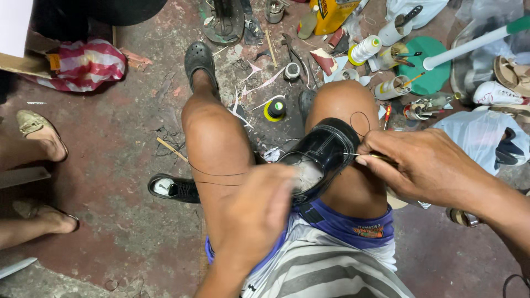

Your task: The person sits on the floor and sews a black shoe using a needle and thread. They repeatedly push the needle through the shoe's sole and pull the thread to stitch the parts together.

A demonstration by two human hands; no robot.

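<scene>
A shiny black leather shoe [326, 148] rests between my bare knees, its opening toward me. My right hand [425, 165] pinches a thin needle-like tool with a yellowish handle against the shoe's right edge. My left hand [259, 212] is blurred just below the shoe's opening, fingers closed on a dark thread [212, 175] that runs across my left thigh to the shoe. A loop of the same thread shows above my right knee.
A second black shoe [174, 189] lies on the floor to the left. Thread spools [274, 109], pliers, glue bottles, scraps and a green disc [433, 65] crowd the floor ahead. Another person's sandalled feet [38, 132] are at far left. Plastic bags lie right.
</scene>
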